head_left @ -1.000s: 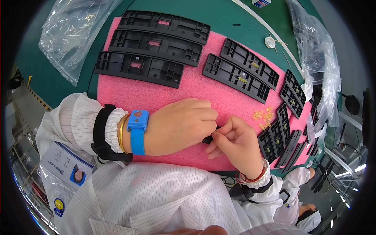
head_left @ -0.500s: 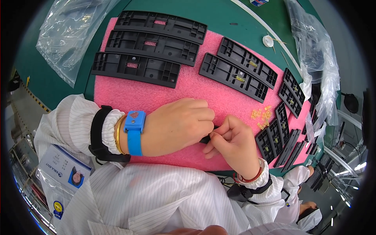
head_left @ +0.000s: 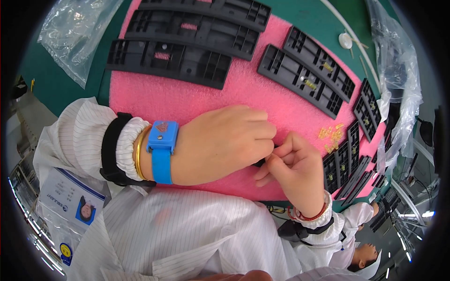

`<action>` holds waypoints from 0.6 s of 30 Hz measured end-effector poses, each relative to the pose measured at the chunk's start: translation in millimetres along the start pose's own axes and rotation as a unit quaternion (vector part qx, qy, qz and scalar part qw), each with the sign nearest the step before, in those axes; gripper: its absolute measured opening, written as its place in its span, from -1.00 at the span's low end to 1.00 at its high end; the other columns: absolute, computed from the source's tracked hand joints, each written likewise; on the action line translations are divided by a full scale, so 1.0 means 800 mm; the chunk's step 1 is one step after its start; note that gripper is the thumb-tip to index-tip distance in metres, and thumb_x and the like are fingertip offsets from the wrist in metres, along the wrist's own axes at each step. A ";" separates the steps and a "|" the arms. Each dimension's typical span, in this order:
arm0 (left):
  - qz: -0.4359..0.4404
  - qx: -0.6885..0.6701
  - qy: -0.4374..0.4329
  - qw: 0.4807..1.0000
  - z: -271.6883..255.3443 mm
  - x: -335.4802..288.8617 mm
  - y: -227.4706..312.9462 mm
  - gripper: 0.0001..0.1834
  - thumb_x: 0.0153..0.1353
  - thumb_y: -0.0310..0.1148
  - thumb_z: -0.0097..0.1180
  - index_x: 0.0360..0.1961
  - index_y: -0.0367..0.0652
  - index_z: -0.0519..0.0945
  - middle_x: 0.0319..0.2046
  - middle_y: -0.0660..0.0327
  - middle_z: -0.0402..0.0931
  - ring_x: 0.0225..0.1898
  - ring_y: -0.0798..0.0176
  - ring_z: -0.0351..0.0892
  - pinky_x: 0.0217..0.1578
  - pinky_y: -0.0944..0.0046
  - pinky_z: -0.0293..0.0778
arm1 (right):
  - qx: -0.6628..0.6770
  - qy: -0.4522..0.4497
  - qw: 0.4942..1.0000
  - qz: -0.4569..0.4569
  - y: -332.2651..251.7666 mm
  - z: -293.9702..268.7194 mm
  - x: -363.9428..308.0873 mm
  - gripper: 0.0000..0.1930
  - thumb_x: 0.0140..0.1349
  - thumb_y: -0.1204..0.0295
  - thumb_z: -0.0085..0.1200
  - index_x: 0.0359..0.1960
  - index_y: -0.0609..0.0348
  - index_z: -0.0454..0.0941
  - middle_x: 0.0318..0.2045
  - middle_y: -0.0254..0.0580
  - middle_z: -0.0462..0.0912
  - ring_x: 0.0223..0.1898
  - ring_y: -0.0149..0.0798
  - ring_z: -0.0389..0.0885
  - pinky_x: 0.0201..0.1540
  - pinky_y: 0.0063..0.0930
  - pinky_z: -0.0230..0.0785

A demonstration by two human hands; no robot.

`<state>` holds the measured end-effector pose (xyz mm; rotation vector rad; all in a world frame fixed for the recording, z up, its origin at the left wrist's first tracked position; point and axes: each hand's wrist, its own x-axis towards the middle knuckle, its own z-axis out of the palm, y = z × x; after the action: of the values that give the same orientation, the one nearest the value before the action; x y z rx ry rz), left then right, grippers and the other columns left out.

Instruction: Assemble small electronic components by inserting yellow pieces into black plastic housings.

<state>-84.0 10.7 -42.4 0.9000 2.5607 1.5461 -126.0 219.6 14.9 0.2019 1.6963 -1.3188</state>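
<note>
Both my hands meet over the pink foam mat (head_left: pixel 154 96). My left hand (head_left: pixel 229 143) is curled closed, its back facing up, with a blue strap on the wrist. A small black part (head_left: pixel 259 163) shows just below its fingers; most of it is covered, so its kind cannot be made out. Thumb and forefinger of my right hand (head_left: pixel 297 171) pinch at the same spot, touching the left fingertips. Beyond my left hand lie three long black plastic panels (head_left: pixel 187 70), ribbed side up. Two similar panels (head_left: pixel 300 86) with small yellowish inserts lie farther right.
Loose yellow translucent pieces (head_left: pixel 332 136) are heaped right of my hands. More black panels (head_left: pixel 344 157) and narrow black strips (head_left: pixel 357 178) lie at the mat's right edge. Clear plastic bags (head_left: pixel 77 42) rest on the green table (head_left: pixel 309 16). Another person (head_left: pixel 358 243) sits at lower right.
The view has shifted, so the panels sit higher and farther right in the picture. My hands keep their closed grip together at the small black part.
</note>
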 end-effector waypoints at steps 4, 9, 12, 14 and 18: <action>0.009 0.005 0.017 1.000 0.002 0.002 -0.001 -0.84 0.03 -0.38 0.22 -0.46 -0.16 0.48 -0.35 0.18 0.38 -0.29 0.07 0.42 -0.28 0.11 0.42 | 0.012 0.008 1.000 0.004 -0.004 -0.001 -0.003 -0.85 0.39 0.72 0.08 -0.29 0.34 0.35 -0.37 -0.09 0.69 -0.35 -0.27 0.81 -0.33 -0.43 0.74; 0.011 0.006 0.014 1.000 -0.001 0.002 -0.004 -0.84 0.02 -0.38 0.22 -0.45 -0.17 0.48 -0.35 0.18 0.38 -0.30 0.07 0.41 -0.30 0.11 0.41 | 0.007 0.001 1.000 0.020 -0.009 -0.002 0.002 -0.84 0.38 0.72 0.09 -0.29 0.33 0.35 -0.35 -0.07 0.70 -0.36 -0.30 0.80 -0.33 -0.44 0.73; 0.006 0.004 0.002 1.000 -0.002 0.005 -0.004 -0.85 0.02 -0.39 0.23 -0.44 -0.18 0.50 -0.34 0.18 0.39 -0.31 0.07 0.41 -0.30 0.10 0.41 | 0.012 0.000 1.000 0.011 -0.006 -0.003 0.002 -0.85 0.39 0.71 0.08 -0.30 0.33 0.35 -0.36 -0.06 0.70 -0.36 -0.30 0.80 -0.34 -0.46 0.72; 0.009 0.013 0.017 1.000 0.000 0.003 -0.002 -0.85 0.02 -0.41 0.24 -0.42 -0.19 0.52 -0.34 0.17 0.39 -0.29 0.06 0.41 -0.29 0.09 0.42 | -0.003 0.000 1.000 0.010 -0.007 -0.002 0.000 -0.85 0.40 0.71 0.07 -0.30 0.32 0.35 -0.37 -0.08 0.70 -0.36 -0.30 0.80 -0.35 -0.47 0.71; 0.008 0.021 0.004 1.000 -0.007 0.004 0.003 -0.84 0.02 -0.42 0.28 -0.39 -0.19 0.56 -0.34 0.17 0.39 -0.28 0.04 0.42 -0.26 0.09 0.43 | -0.003 -0.004 1.000 -0.013 -0.005 -0.003 -0.003 -0.86 0.40 0.71 0.07 -0.29 0.33 0.35 -0.39 -0.09 0.69 -0.36 -0.29 0.80 -0.35 -0.47 0.70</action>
<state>-87.4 8.7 -37.2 0.9220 2.6079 1.5089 -128.5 221.0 19.0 0.1709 1.7010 -1.3328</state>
